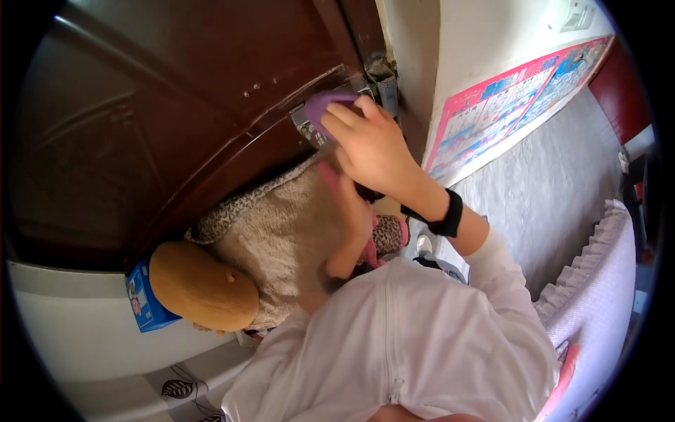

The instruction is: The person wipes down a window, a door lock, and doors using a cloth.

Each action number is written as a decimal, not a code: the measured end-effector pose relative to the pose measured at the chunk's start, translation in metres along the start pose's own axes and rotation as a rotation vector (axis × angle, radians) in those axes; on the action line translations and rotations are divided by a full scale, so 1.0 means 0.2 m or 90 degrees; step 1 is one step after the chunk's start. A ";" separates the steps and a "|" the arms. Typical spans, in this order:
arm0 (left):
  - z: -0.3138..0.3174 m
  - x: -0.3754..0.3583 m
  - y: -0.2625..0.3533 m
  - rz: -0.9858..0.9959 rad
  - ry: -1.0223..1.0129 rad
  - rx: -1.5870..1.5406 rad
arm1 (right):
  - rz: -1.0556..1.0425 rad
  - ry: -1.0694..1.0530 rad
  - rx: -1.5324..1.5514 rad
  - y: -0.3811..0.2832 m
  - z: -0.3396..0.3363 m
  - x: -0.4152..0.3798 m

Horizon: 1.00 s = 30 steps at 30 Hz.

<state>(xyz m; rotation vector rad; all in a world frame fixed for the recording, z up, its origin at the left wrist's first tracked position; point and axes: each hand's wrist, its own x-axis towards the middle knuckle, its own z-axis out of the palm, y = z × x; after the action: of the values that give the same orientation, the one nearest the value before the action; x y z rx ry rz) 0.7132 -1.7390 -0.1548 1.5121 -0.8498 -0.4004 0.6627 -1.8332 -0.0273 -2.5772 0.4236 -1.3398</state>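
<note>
My right hand [373,144], with a black band on its wrist, grips a purple cloth-like item [320,111]. Its fingers curl over that item, which lies against or just above a metal lock plate [304,126] on the edge of a dark brown door [211,77]. Below and partly behind the right hand is my left hand [355,211], smeared by motion. A pinkish blur shows by its fingers, and whether it holds anything cannot be made out.
A beige fleecy cover with leopard trim [271,225] lies below the door. To the left are a brown plush-like object [204,285] and a blue box [144,299]. A pink-bordered poster [499,102] hangs at right, above a ruffled lilac cover [598,302].
</note>
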 end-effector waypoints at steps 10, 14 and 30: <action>0.09 0.10 0.13 -0.150 -0.054 -0.387 | 0.109 -0.068 -0.129 0.06 -0.10 0.03; -0.03 0.09 0.14 -0.230 -0.002 -0.601 | 0.022 -0.098 -0.059 -0.03 0.00 0.09; -0.09 0.05 0.21 -0.107 0.010 -0.296 | -0.012 -0.088 -0.052 -0.12 0.05 0.12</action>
<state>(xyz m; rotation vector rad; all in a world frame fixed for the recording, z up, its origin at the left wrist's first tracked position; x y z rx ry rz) 0.7207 -1.7297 -0.1093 1.1518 -0.5673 -0.6609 0.6873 -1.8188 -0.0067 -2.7258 0.4381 -1.1638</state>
